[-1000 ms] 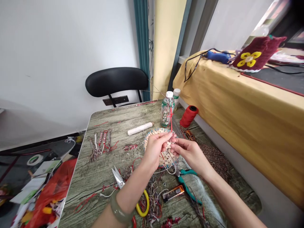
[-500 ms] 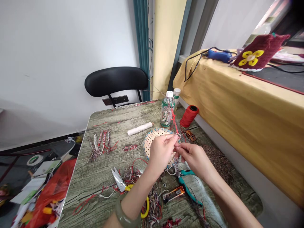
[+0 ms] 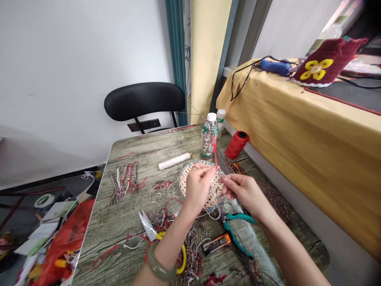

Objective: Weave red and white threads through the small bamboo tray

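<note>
A red cord (image 3: 215,153) hangs from the neck of a green-labelled bottle (image 3: 207,139) and runs down to my fingers. My left hand (image 3: 200,182) pinches the cord's lower end, where it meets pale and multicoloured strands. Just to the right, my right hand (image 3: 238,188) is closed on a thin strand, drawn a little apart from the left fingertips. Both hands are above a round woven basket (image 3: 186,174), which they partly hide. The exact knotting at the fingertips is too small to make out.
Yellow-handled scissors (image 3: 149,228), teal pliers (image 3: 235,234) and an orange blade case (image 3: 217,243) lie among thread scraps near my forearms. Finished braids (image 3: 129,176) lie at left. A white roll (image 3: 174,161) and a red thread spool (image 3: 237,144) are farther back.
My hands have moved apart: the left slightly left, the right slightly right with its strand. The red cord now hangs straighter, and more of the basket shows between my hands.
</note>
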### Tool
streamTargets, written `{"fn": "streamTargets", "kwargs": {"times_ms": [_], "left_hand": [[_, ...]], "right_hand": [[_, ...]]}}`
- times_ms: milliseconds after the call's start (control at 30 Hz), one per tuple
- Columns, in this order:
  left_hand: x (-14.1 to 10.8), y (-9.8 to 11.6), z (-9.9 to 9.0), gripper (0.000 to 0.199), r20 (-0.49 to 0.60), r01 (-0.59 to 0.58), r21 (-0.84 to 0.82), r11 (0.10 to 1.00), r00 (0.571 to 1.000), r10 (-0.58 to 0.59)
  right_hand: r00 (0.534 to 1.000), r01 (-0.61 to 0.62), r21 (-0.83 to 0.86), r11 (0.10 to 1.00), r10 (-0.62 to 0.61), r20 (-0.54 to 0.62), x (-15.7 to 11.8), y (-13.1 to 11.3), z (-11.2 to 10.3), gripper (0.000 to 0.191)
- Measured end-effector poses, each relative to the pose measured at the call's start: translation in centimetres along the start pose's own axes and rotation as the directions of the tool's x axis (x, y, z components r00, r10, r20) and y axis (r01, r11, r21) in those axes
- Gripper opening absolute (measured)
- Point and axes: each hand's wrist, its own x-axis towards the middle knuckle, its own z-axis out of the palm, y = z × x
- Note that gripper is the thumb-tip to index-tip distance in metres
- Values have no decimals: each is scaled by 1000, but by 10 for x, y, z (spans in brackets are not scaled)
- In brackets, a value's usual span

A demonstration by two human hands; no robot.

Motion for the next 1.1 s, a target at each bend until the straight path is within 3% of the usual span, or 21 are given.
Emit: {"fn": "streamTargets", "kwargs": {"times_ms": [300,567,667,867,933,1000,1100], "left_hand": [[-4,-10,4,26,43,131,-116,985,991,-127],[-5,-15,4,21,39,101,-97,990,994,-98],[-5,-15,3,20,-2,41,25,999,999,-41],[-8,-12,3,20,11,-45,224,974,999,44],[-11,-10,3,23,-42,-87,263,961,994,101],[-14,-7,2,21,-104,-184,336,924,968,231],[-17,-4,0,11,-99,-327,491,807,900,425]], "right_hand": [[992,122,39,992,-122,-16,13,3,8,29],[991,133,36,991,-132,-9,9,-4,11,23],[992,124,33,992,-123,-17,5,-9,11,14],[986,148,28,989,-146,-78,5,-12,10,28],[984,159,33,987,-156,-88,6,-11,10,29],[982,170,39,985,-166,-90,5,-11,11,29],[979,195,57,979,-190,-73,5,-9,12,27]]}}
